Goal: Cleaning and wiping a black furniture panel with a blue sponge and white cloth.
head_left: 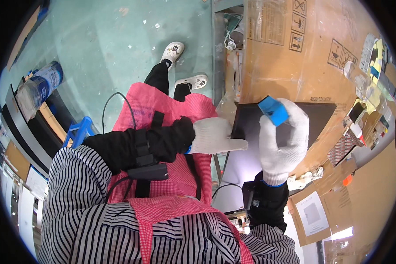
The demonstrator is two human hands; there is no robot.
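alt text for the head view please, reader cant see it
A white-gloved right hand pinches a blue block over a dark flat panel, with the gloved left hand at the panel's left edge. Brown cardboard surrounds part of the panel; the person wears a pink apron.

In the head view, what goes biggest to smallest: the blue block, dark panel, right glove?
1. Dark panel, biggest even though partly covered
2. Right glove
3. Blue block, smallest, held by the glove's fingers
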